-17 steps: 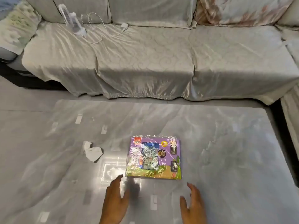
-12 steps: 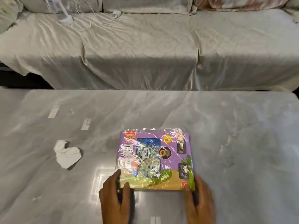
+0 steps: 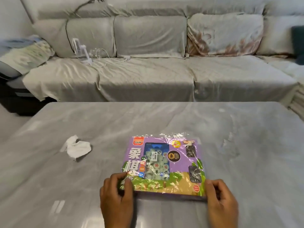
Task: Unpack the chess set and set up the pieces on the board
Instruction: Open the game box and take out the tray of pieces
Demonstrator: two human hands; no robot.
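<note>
— What's the person wearing, from where you stand?

— Nothing I can see on the left hand [image 3: 117,193] or the right hand [image 3: 219,197]: no rings, no gloves, bare wrists, short plain nails. No sleeve reaches either wrist.

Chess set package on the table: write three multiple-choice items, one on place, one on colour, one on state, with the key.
1. Where does the crumpled tissue lie?
A. left of the chess set package, apart from it
B. on top of the package
C. on the sofa

2. What is the package's main background colour?
A. red
B. purple
C. black

3. How is the package?
A. opened and emptied
B. lying untouched
C. wrapped in clear film, gripped by both hands

Key: A, the tissue sits on the table to the left; B, the front is purple; C, glossy film covers it while the left hand and right hand hold its near corners.
</note>
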